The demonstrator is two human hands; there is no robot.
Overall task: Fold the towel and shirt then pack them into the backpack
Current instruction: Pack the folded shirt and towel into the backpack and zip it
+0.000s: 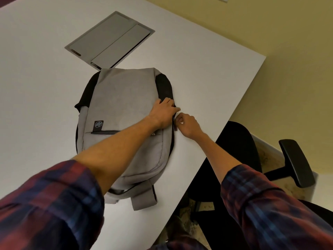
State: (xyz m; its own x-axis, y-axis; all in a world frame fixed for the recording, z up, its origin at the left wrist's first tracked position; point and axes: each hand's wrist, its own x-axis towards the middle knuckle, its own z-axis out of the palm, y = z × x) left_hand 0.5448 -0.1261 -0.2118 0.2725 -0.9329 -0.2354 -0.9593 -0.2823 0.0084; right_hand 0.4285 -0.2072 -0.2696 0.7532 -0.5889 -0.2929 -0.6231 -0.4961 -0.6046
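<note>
The grey backpack (124, 112) lies flat on the white tabletop (36, 87); I cannot see what is inside. My left hand (164, 112) presses its right edge, fingers curled there. My right hand (188, 124) pinches the zipper pull (174, 119).

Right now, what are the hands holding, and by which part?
The right hand pinches the zipper pull on the backpack. The left hand holds the backpack's side edge beside it.
</note>
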